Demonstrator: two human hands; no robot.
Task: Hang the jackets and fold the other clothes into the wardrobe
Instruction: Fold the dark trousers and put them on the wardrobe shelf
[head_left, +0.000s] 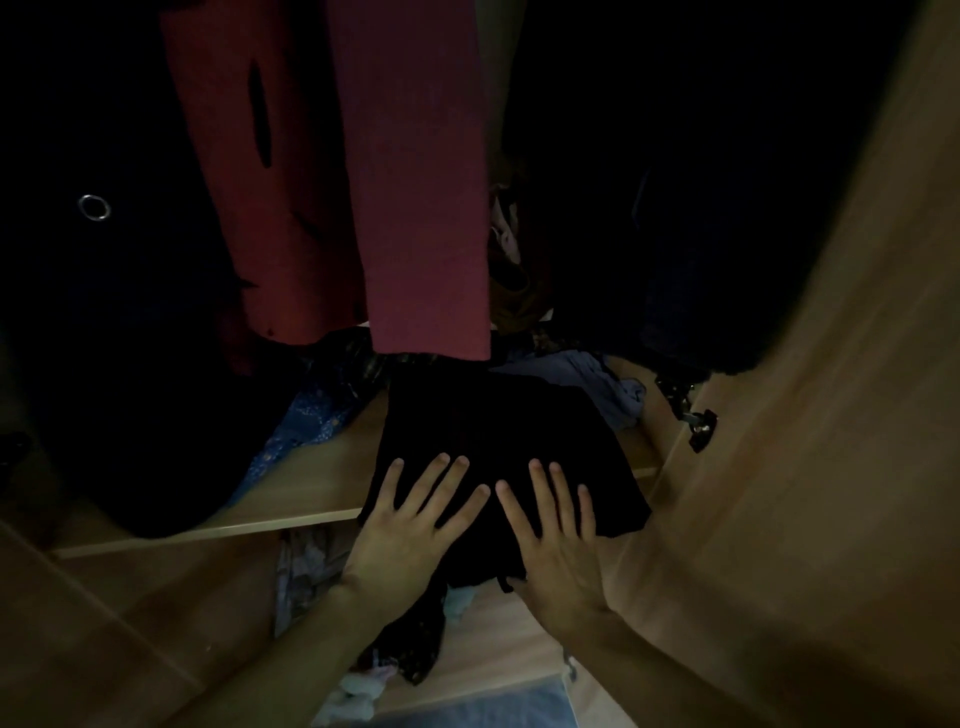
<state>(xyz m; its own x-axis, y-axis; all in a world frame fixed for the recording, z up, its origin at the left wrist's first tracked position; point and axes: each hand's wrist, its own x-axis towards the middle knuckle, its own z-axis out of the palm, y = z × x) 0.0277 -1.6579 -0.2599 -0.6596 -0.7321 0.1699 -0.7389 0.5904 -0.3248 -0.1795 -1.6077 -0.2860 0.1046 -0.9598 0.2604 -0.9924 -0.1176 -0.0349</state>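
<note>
Status: left hand and right hand flat, fingers spread, pressing folded black garment onto wardrobe shelf, near edge. Red jacket hangs above; loose clothes far left look unfolded.

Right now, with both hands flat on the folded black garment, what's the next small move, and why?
Probably slide the folded black garment deeper onto the shelf: the left hand and right hand lie flat on it, and its near edge overhangs the shelf's front lip.
</note>
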